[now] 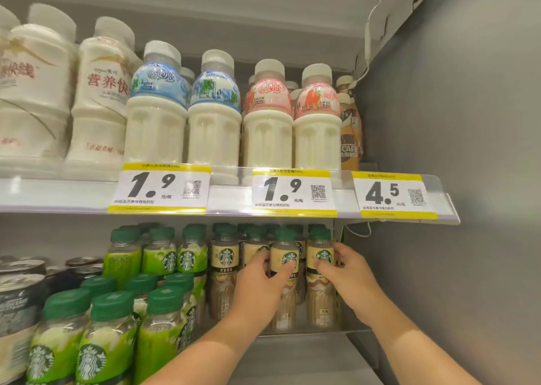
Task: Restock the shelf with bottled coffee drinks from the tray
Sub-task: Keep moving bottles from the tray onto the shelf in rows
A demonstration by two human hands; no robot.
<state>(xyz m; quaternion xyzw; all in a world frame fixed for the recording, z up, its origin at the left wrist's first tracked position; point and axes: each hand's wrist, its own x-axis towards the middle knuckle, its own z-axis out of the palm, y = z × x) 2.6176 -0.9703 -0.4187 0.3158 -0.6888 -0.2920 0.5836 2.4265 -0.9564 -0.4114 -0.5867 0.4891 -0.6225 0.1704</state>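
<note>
On the lower white shelf (301, 355), at its right end by the grey side wall (456, 150), both hands are on stock. Left hand (260, 282) is wrapped round a clear plastic coffee bottle with a dark green cap and beige label (284, 251): thumb across the front of the label, other fingers curled round the bottle's left side, clamped on it. Right hand (345, 273) holds the neighbouring beige-label bottle (320, 250), the last one before the wall, with thumb on the front and fingers curled round its right side. Both bottles are upright, long axis vertical, caps up, logos facing out, just beside each other. Cannot tell whether their bases sit on the shelf or are slightly lifted. They lie straight ahead of the palms, deeper into the shelf than the wrists, roughly level with the row of matching beige-label bottles (224, 256) to the left. Bare shelf shows in front of them, so I judge the move to be seating this pair in line, kept upright, then letting go. Right hand is the one nearer the wall, with little room there for its fingers. Green-label bottles with green caps (164, 257) fill the lanes left of the coffee. Tray is not in view. Overhead, white milk-drink bottles (268, 127) stand above yellow-edged price tags (392, 197).
</note>
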